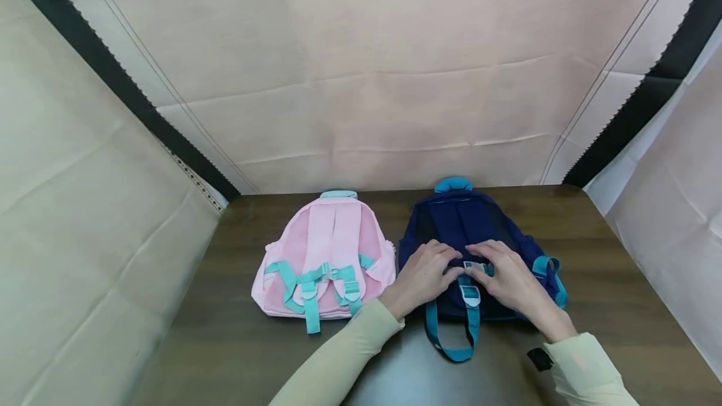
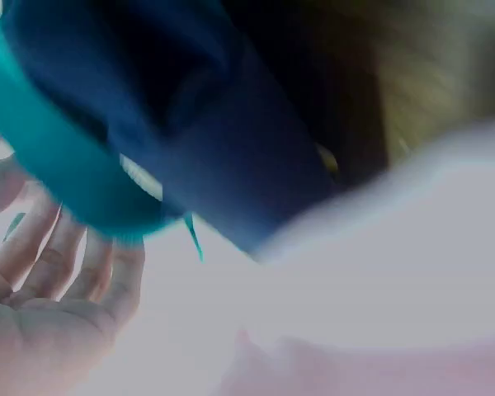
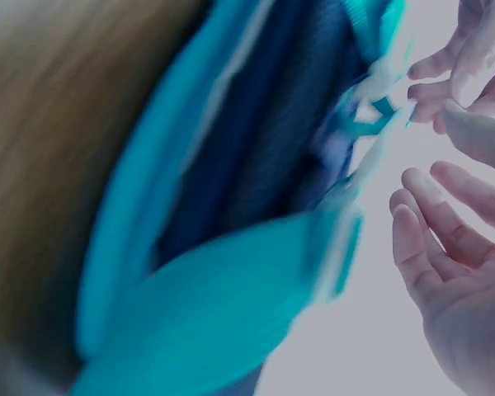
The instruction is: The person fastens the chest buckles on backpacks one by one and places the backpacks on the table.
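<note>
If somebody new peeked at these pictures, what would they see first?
First, two small backpacks lying strap-side up on a dark wooden table: a pink backpack with mint straps on the left, a navy backpack with teal straps on the right. Next, the left hand and right hand resting on the navy one, fingertips meeting at a pale buckle in its middle.
</note>
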### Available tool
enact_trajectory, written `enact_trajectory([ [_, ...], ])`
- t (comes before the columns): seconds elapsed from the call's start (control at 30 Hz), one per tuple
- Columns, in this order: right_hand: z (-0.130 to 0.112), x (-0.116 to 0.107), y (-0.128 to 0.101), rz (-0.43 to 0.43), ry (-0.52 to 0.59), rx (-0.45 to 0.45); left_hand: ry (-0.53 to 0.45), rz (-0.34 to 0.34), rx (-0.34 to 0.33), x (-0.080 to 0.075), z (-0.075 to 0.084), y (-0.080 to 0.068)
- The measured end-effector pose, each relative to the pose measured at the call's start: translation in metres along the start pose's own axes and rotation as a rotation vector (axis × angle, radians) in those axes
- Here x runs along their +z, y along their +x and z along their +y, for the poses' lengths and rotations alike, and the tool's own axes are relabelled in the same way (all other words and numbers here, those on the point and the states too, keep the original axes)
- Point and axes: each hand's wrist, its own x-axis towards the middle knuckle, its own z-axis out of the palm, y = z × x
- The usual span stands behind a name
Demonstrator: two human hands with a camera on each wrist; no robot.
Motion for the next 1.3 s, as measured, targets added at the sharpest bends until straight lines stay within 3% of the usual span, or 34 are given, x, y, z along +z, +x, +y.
enact_trajectory([
  [0.17, -0.02, 0.0, 0.007, 0.039, 0.015, -0.068, -0.057, -0.008, -0.013, -0.019, -0.005, -0.014],
  [0.43, -0.056, 0.015, 0.024, 0.011, 0.104, -0.126, -0.101, -0.014, -0.049, -0.052, -0.026, -0.042],
  [0.73, -0.09, 0.041, 0.049, -0.07, 0.157, -0.15, -0.102, 0.02, -0.214, -0.081, -0.071, -0.08],
  [0.97, -0.108, 0.059, 0.058, -0.179, 0.206, -0.106, 0.017, -0.019, -0.289, -0.087, -0.099, -0.112],
  [1.3, -0.132, 0.085, 0.069, -0.311, 0.132, -0.114, 0.049, -0.056, -0.397, -0.082, -0.107, -0.133],
])
